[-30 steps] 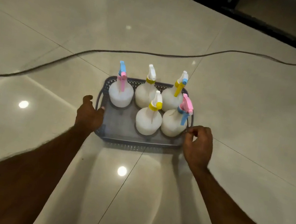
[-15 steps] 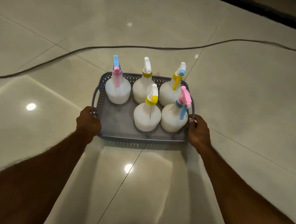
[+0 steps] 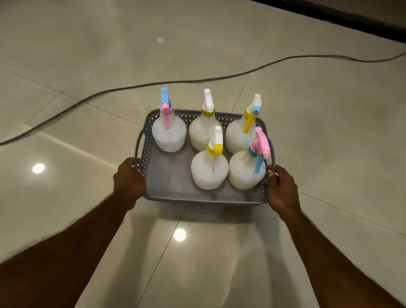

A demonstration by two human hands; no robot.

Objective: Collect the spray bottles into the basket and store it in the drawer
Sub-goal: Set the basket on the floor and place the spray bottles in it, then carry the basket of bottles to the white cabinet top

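Glossy floor tiles [image 3: 330,147] lie under the stiff grey basket [image 3: 163,193], five light, tippable spray bottles [image 3: 209,170] upright inside, left hand [image 3: 129,182] and right hand [image 3: 283,190] each closed round a side handle.

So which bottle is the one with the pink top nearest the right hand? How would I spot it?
Find the grey basket held at both ends above the tiled floor. In its near-right corner, beside the right hand, stands a white spray bottle. It alone has a pink head with a blue trigger; the other pink-and-blue one reverses those colours.
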